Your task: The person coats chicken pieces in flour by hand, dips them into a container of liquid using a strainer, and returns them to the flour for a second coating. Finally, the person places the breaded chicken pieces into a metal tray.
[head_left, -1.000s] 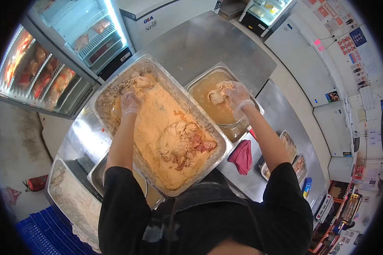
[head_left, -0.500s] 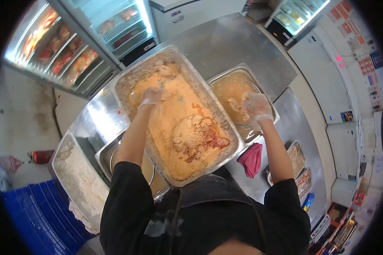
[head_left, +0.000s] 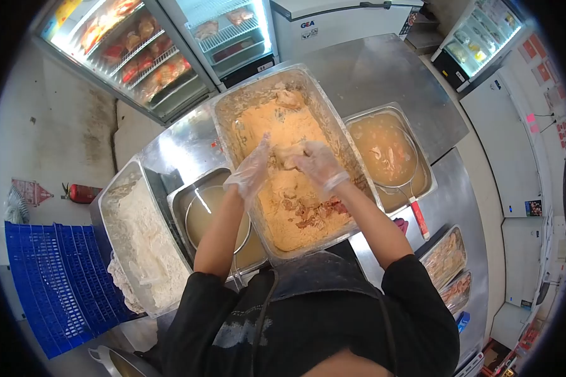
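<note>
Both of my hands wear clear plastic gloves over the large metal pan (head_left: 225,135) of orange-tinted flour (head_left: 277,122). My right hand (head_left: 321,166) has its fingers closed around a flour-dusted piece of meat (head_left: 287,154), partly hidden by the glove. Just left of that piece, my left hand (head_left: 251,169) has its fingers extended. Reddish raw meat (head_left: 333,207) lies partly coated at the pan's near right. Another floured piece (head_left: 289,99) sits at the far end. To the right, a strainer (head_left: 416,213) with a red handle rests in a pan of cloudy liquid (head_left: 374,135), pale pieces inside it.
At left stand a bin of white flour (head_left: 148,245) and a second liquid pan (head_left: 198,195) with a strainer. Wrapped trays of meat (head_left: 446,251) lie at right, near a pink cloth (head_left: 401,223). A blue crate (head_left: 63,283) is on the far left; glass-door fridges (head_left: 144,56) stand behind.
My right hand has moved left from the liquid pan to above the flour, with a piece of meat. My left hand has come up out of the flour. The view has shifted.
</note>
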`<state>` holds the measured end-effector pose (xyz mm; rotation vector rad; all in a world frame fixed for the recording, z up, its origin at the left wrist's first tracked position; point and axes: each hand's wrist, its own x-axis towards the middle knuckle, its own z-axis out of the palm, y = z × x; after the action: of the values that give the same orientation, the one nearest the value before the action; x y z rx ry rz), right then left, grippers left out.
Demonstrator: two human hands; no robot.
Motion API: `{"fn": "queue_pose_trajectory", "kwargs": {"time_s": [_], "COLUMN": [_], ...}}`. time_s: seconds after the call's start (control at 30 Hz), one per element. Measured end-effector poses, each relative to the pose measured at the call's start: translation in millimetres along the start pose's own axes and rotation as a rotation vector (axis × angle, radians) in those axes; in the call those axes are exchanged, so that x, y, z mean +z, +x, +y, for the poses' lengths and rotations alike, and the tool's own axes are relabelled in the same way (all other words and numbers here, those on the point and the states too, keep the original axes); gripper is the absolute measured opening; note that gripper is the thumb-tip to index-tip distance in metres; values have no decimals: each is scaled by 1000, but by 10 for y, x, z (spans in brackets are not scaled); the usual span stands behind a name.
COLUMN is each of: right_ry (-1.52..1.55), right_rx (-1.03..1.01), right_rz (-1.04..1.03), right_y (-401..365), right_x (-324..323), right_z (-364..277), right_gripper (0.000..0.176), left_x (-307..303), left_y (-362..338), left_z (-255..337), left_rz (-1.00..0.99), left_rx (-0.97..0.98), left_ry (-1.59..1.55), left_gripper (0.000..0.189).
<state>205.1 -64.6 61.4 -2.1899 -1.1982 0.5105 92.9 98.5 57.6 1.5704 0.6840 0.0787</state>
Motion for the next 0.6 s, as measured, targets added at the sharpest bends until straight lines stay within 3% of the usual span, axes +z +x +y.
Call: {"fn": "queue_pose_trajectory", "kwargs": {"time_s": [0.03,0.07,0.1,0.13,0.17,0.23,0.3,0.33,0.4,0.5,0.53,0.6], "right_ry": [467,932,929,866,803,853,906,779,656,806,699,590], "right_rx": [128,256,253,228,202,269,333,303,286,185,183,184], "right_rz": [-62,-121,-123,-66,-6,-31,-35,-96,-138,-97,-237,-365], "right_y": [-13,-30,-61,-114,-149,-173,-182,-227,-313,-387,-417,-457], "right_x": [118,113,103,88,35,18,-44,-65,-37,-20,-44,-95], "right_z": [169,157,145,132,67,-12,-109,-163,-168,-157,-183,-299], "right_gripper": [42,41,41,42,42,42,41,42,42,44,48,52], "left_x": [-27,-100,-147,-113,-32,44,90,114,188,162,119,15], "left_y": [-37,-24,-15,-83,-186,-142,15,7,-325,-475,-448,-303], "left_z": [-34,-42,-49,-116,-242,-507,-580,-661,-466,-445,-475,-607], "left_rz": [52,-131,-311,-307,-387,-469,-545,-562,-668,-660,-652,-777], "left_rx": [-70,-19,34,37,126,209,94,89,330,355,365,167], "left_ry": [-336,-105,128,126,-309,-747,-738,-733,-1045,-1041,-1040,-1011], "left_gripper": [45,53,62,62,65,69,65,65,59,54,53,52]}}
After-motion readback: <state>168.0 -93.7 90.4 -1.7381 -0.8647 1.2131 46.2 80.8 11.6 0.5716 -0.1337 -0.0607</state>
